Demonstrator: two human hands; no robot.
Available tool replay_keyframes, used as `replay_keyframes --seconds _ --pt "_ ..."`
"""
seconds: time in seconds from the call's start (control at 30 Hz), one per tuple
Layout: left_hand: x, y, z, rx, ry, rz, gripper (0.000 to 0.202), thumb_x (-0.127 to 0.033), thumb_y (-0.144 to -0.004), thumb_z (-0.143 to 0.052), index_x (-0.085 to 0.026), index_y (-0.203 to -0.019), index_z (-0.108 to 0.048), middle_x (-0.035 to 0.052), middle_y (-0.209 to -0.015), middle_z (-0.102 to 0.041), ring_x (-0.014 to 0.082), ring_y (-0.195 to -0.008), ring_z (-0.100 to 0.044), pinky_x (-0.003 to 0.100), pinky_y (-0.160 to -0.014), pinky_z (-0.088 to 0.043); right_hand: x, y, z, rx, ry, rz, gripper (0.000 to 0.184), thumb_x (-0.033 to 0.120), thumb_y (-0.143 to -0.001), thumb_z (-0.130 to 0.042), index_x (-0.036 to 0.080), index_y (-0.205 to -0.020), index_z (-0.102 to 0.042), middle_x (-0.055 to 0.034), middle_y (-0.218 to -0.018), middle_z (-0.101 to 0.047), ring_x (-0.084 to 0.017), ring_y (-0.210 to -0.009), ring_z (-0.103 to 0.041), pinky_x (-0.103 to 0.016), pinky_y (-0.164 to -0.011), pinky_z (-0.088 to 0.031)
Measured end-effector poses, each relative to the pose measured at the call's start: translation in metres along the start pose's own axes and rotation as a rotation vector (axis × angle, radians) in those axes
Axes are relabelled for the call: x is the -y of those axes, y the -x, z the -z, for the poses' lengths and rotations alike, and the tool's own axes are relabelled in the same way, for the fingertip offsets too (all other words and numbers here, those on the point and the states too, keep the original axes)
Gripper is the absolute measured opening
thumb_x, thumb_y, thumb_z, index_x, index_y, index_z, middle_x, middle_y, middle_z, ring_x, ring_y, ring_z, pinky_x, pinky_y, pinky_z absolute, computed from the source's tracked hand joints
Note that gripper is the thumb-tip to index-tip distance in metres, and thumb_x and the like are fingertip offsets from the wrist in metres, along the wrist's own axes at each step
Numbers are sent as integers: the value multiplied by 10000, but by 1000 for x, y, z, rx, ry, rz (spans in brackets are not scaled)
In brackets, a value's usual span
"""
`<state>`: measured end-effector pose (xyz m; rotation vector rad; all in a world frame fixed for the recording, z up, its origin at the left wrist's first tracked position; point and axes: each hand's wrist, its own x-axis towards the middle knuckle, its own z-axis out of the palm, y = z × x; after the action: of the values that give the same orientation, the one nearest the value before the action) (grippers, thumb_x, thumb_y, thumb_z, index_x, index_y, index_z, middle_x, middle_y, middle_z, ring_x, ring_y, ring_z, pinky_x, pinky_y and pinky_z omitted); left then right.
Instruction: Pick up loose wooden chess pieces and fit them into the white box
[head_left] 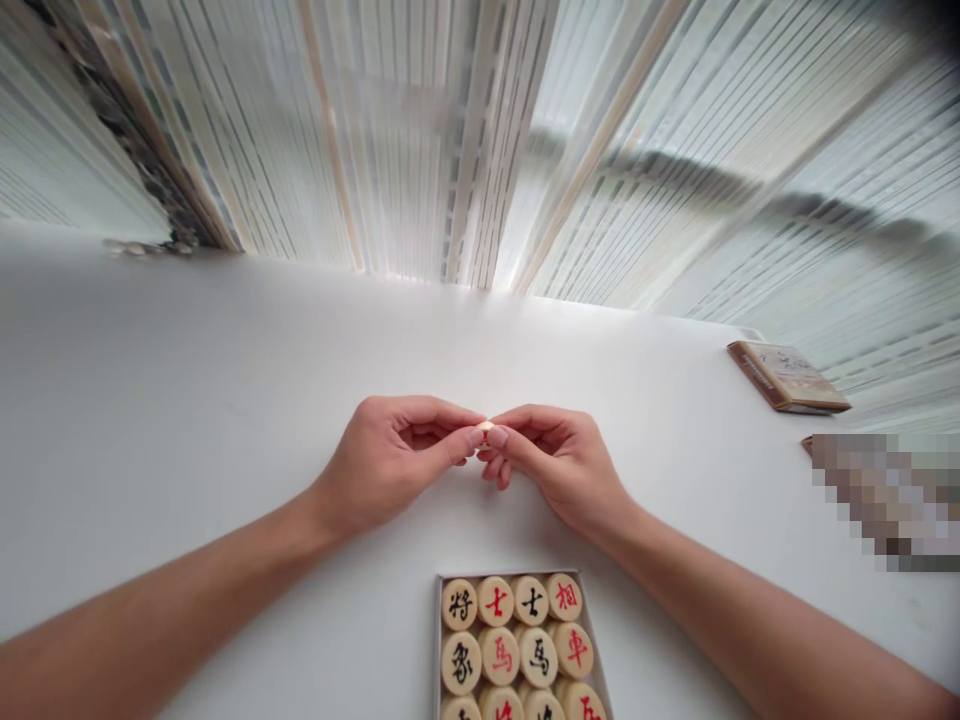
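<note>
A round pale xiangqi piece (486,432) with red marking is pinched between both hands over the white table. My left hand (397,455) is closed, its thumb and forefinger on the piece's left side. From the other side my right hand (559,460) grips the same piece between thumb and fingers. The fingertips cover most of it, so its character cannot be read. Nearer to me stands an open box (436,640) packed with rows of xiangqi pieces (500,655) bearing red and black characters, cut off by the lower picture edge.
The white table (187,400) reaches back to striped hanging blinds (420,150). At the right lies a flat brown-edged box (791,378); closer to me is a pixelated object (885,495). A dark beaded cord (161,190) hangs at the left.
</note>
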<state>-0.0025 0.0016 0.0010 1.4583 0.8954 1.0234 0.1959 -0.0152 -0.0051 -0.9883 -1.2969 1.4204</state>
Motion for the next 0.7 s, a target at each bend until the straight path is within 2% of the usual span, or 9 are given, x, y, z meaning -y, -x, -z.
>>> replay_keyframes --seconds 0.2,0.4,0.57,0.7 --pt "-1 1 -1 32 21 -25 88 -212 -870 -832 -191 -942 -879 35 -892 -843 136 -825 -800 173 -776 -658 0 1 -1 -17 32 12 232 372 -830 -910 161 -827 -814 -30 -687 -772 -106 -583 -700 -193 -564 -593" --pt "-5 -2 -1 38 13 -34 84 -173 -861 -825 -218 -897 -887 16 -828 -831 127 -770 -786 161 -711 -638 1 1 0 -3 14 16 237 369 -840 -905 158 -802 -804 -25 -683 -765 -106 -592 -701 -195 -574 -592" --pt "-7 -4 -2 11 104 54 139 -158 -843 -844 -233 -953 -887 -4 -817 -843 103 -721 -780 137 -683 -641 1 -1 4 36 -86 -72 255 392 -857 -892 151 -829 -813 -42 -723 -785 -110 -574 -705 -202 -539 -575" --pt "-5 -5 1 32 151 75 169 -167 -855 -843 -236 -1004 -883 4 -848 -851 105 -747 -794 137 -710 -654 1 -4 7 54 -149 -151 249 388 -877 -877 158 -964 -841 -55 -787 -804 -116 -604 -720 -211 -556 -578"
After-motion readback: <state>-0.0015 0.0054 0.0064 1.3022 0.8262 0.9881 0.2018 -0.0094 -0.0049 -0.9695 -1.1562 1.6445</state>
